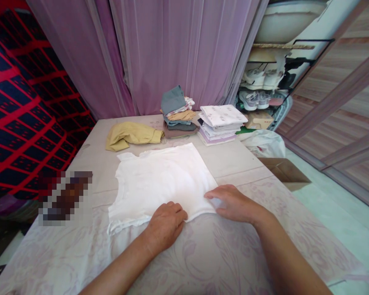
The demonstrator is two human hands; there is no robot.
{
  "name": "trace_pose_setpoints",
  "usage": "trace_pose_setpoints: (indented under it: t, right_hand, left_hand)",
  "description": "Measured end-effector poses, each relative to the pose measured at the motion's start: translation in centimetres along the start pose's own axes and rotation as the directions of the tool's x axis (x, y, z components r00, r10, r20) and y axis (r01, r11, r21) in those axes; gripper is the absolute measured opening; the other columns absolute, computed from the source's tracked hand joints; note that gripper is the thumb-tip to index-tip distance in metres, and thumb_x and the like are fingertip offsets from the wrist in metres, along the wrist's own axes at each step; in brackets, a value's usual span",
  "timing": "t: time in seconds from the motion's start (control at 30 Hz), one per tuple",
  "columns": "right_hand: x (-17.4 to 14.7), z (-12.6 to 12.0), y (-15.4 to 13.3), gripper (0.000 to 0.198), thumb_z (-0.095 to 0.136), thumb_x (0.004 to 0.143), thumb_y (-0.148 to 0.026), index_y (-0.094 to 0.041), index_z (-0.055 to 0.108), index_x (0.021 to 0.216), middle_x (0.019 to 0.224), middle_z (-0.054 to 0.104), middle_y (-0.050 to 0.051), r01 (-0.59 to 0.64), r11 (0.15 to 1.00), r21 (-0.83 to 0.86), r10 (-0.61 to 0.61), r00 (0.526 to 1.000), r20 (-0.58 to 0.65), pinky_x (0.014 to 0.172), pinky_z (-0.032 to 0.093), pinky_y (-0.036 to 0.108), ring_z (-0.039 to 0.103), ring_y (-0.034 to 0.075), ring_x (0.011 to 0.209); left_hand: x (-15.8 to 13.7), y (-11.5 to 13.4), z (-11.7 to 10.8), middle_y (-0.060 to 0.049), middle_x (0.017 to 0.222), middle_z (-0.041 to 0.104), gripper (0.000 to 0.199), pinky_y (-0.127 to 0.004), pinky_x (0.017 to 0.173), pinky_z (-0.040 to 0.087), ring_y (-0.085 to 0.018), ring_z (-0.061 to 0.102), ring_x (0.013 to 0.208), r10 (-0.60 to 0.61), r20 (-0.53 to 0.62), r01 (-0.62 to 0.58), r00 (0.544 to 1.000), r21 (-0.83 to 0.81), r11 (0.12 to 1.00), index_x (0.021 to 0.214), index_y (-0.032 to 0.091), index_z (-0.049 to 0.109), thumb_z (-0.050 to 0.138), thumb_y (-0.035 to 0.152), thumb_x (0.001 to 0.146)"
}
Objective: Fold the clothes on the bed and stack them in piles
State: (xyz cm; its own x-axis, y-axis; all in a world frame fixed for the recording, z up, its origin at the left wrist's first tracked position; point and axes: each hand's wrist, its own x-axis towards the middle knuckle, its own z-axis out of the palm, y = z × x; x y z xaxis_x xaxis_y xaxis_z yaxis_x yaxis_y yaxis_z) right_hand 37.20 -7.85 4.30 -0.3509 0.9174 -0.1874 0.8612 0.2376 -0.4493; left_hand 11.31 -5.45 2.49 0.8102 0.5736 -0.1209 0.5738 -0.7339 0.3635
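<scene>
A white sleeveless top (pixel 160 176) lies spread flat on the bed, its ruffled, cut-out side towards the left and its straight hem at the right. My left hand (pixel 167 223) rests on the near edge of the top, fingers curled down over the cloth; the fingertips are partly hidden. At the near right corner of the hem is my right hand (pixel 235 203). Its fingers reach onto the cloth, with the thumb apart from them and white fabric showing in the gap.
Behind the top lie a crumpled yellow garment (pixel 135 135), a stack of folded coloured clothes (pixel 180 123) and a stack of folded white clothes (pixel 219 127). A blurred-out item (pixel 66 198) is at left. Past the bed's right edge stand a cardboard box (pixel 283 170) and a shoe rack (pixel 264 78).
</scene>
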Motion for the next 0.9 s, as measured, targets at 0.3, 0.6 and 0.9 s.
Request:
trace_pose_setpoints:
  t: [0.3,0.6,0.9]
  right_hand:
    - [-0.2,1.6,-1.5,0.023,0.058,0.068,-0.017,-0.022,0.066,0.09,0.091,0.062,0.004,0.03,0.995,-0.095,-0.032,0.999,-0.011,0.08,0.035,0.03,0.054,0.02,0.091]
    - [-0.5,0.7,0.1,0.023,0.045,0.074,-0.009,-0.019,0.064,0.083,0.089,0.063,0.005,-0.034,0.99,-0.137,0.029,0.999,-0.037,0.078,0.037,0.026,0.056,0.018,0.088]
    - [1.5,-1.8,2.1,0.019,0.047,0.079,-0.021,-0.021,0.066,0.086,0.078,0.067,0.003,-0.084,0.996,-0.018,0.084,0.996,-0.027,0.066,0.039,0.024,0.06,0.017,0.074]
  left_hand:
    - [-0.3,-0.3,0.0,-0.002,0.091,0.062,0.015,-0.03,0.078,0.041,-0.018,0.054,0.088,-0.03,-0.021,0.028,0.999,-0.061,0.998,0.094,0.023,0.058,0.045,0.02,0.088]
    - [-1.3,-0.9,-0.7,-0.003,0.098,0.062,0.017,-0.031,0.081,0.043,-0.02,0.057,0.094,-0.124,0.034,0.124,0.992,0.005,0.992,0.099,0.024,0.057,0.043,0.028,0.09]
    - [-5.4,-4.4,-2.5,-0.006,0.106,0.062,0.026,-0.038,0.089,0.04,-0.023,0.056,0.102,-0.301,0.02,0.295,0.953,0.142,0.945,0.108,0.023,0.058,0.048,0.027,0.084]
